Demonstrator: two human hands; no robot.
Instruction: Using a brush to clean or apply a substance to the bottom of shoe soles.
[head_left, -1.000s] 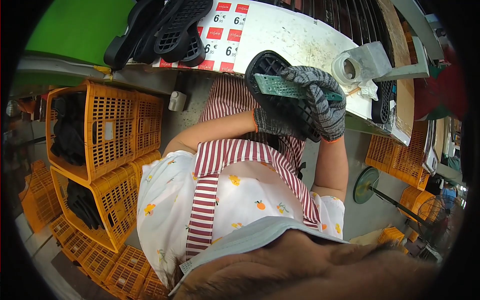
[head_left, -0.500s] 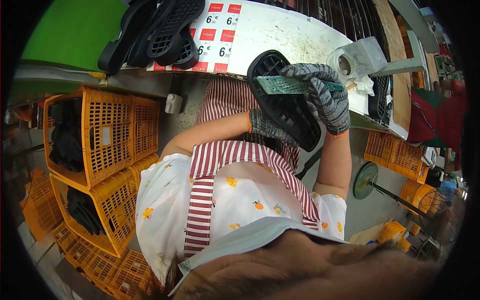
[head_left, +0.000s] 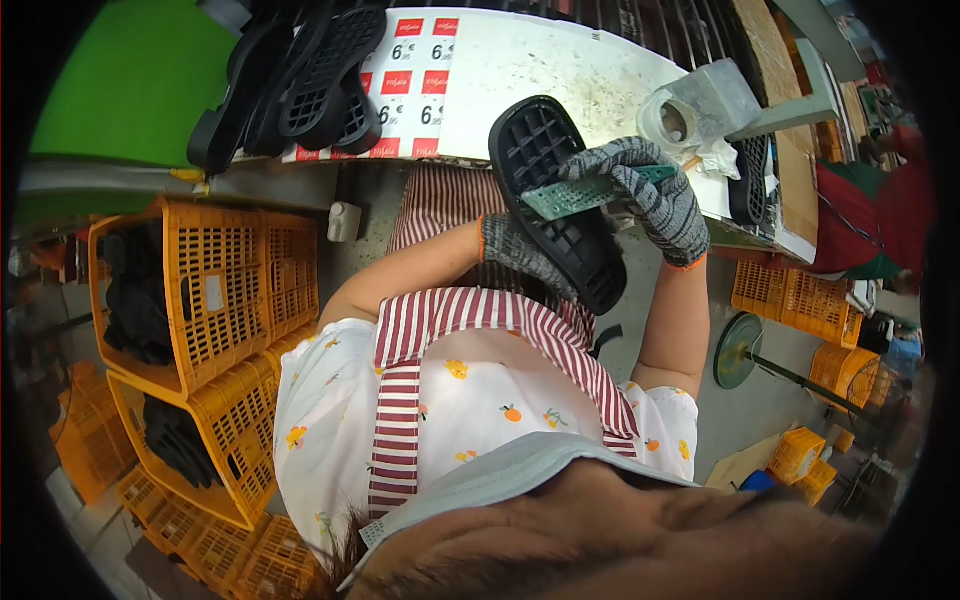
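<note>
A black shoe sole (head_left: pixel 535 150), its gridded cavity facing up, is held at a slant beside the front edge of the worktable. My left hand (head_left: pixel 522 258), in a grey knitted glove with an orange cuff, grips the sole's side from below; some of its fingers are hidden behind the sole. In my gloved right hand (head_left: pixel 655 200) is a flat green perforated strip (head_left: pixel 570 198), pinched between thumb and fingers. The strip's far end lies across the middle of the sole.
Several black soles (head_left: pixel 335 75) lie at the table's left. On the right stand a cloudy plastic container (head_left: pixel 710 105), a crumpled white tissue (head_left: pixel 718 158) and another sole (head_left: pixel 752 180). Orange crates (head_left: pixel 225 285) with black pieces are stacked at my left, near a white bottle (head_left: pixel 344 222).
The green strip has moved down along the sole, from near its upper end to its middle, and tilts more. My right hand has lowered slightly. The sole has shifted a little left.
</note>
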